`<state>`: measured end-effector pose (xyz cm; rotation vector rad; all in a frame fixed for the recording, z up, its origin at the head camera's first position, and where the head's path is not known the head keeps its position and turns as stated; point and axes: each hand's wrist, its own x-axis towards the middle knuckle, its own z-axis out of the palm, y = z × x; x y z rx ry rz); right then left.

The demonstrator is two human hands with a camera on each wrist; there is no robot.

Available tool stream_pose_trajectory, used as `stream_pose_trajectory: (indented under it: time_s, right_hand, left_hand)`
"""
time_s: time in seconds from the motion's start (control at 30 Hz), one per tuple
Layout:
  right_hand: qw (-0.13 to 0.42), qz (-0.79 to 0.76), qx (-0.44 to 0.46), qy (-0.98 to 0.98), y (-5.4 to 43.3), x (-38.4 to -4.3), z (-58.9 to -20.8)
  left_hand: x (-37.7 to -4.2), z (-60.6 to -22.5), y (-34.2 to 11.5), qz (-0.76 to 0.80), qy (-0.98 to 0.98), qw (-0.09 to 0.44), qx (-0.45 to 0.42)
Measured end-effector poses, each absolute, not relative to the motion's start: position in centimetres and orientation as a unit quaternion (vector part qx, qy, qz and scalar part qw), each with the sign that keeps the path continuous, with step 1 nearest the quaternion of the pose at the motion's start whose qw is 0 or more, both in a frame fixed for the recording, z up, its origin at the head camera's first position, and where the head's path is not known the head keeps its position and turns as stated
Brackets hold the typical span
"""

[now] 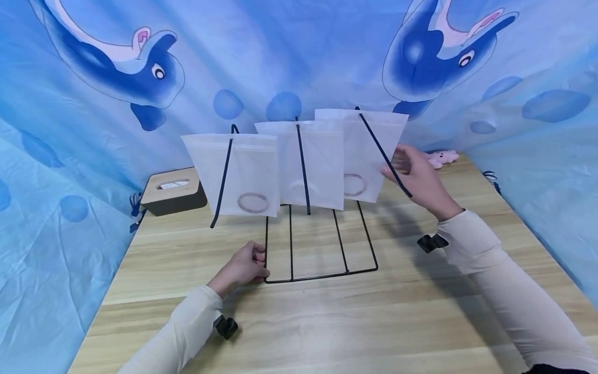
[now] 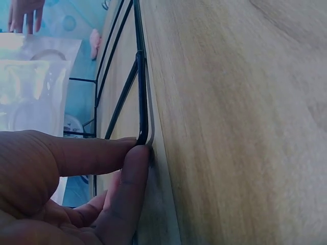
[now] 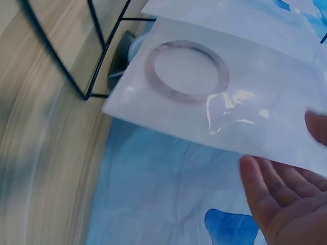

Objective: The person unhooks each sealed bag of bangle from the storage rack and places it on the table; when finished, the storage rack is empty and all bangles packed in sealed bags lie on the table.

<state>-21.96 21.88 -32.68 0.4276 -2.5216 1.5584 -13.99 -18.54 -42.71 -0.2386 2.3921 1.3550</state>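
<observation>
A black wire rack (image 1: 322, 276) stands on the wooden table. My left hand (image 1: 243, 266) pinches its near left base corner between thumb and finger. From its prongs hang a left bag (image 1: 210, 161), a middle bag (image 1: 324, 161) and a right bag (image 1: 378, 140), all translucent white. A pale pinkish bangle (image 3: 152, 69) shows inside the right bag, and a similar bangle (image 1: 254, 211) in the left one. Beside the right bag's outer edge is my right hand (image 1: 418, 179), its fingers extended at the edge and the thumb overlapping the bag in the right wrist view.
A tissue box (image 1: 173, 205) with a wooden lid stands at the table's back left. Behind my right hand lies a small pink toy (image 1: 443, 157). Blue curtains (image 1: 299, 52) with cartoon dolphins hang behind the table (image 1: 327, 332) and along its sides.
</observation>
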Motion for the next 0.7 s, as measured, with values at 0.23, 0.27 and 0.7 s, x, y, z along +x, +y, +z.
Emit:
stream_pose_trajectory:
  time_s: [0.23, 0.27, 0.7]
  right_hand:
    - [0.179, 0.512, 0.119, -0.832, 22.1, -21.9, -32.3]
    - [0.188, 0.518, 0.119, -0.826, 22.1, -21.9, -32.3]
    - [0.228, 0.543, 0.123, -0.799, 21.9, -22.8, -31.4]
  left_hand:
    - [-14.2, -42.6, -18.5, 0.485, 0.848, 0.199, -0.083]
    - [-14.2, -42.6, -18.5, 0.483, 0.848, 0.201, -0.081]
    - [-14.1, -42.4, -18.7, 0.475, 0.851, 0.204, -0.094]
